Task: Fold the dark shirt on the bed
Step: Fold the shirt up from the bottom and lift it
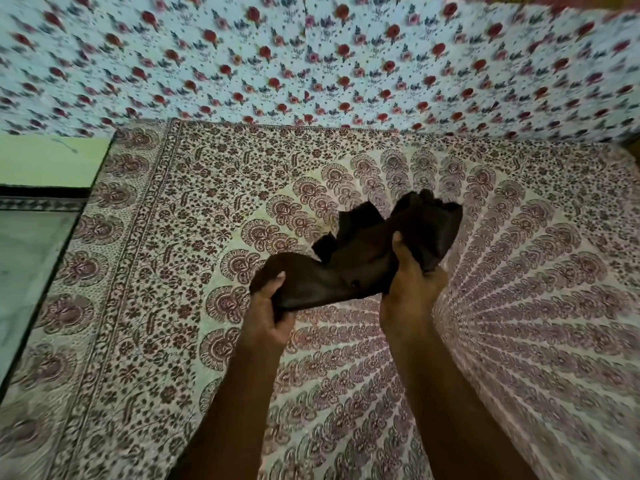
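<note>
The dark brown shirt (360, 258) is bunched up and held in the air above the bed (173, 237), which has a maroon-and-cream patterned cover. My left hand (268, 313) grips the shirt's lower left end. My right hand (410, 282) clutches the cloth further right, with loose folds sticking up and hanging over behind it. Both forearms reach in from the bottom of the view.
A light cloth printed with red roses (311, 60) hangs upright along the far side of the bed. To the left, past the bed's edge, lie a green wall (52, 161) and a pale floor (27, 258).
</note>
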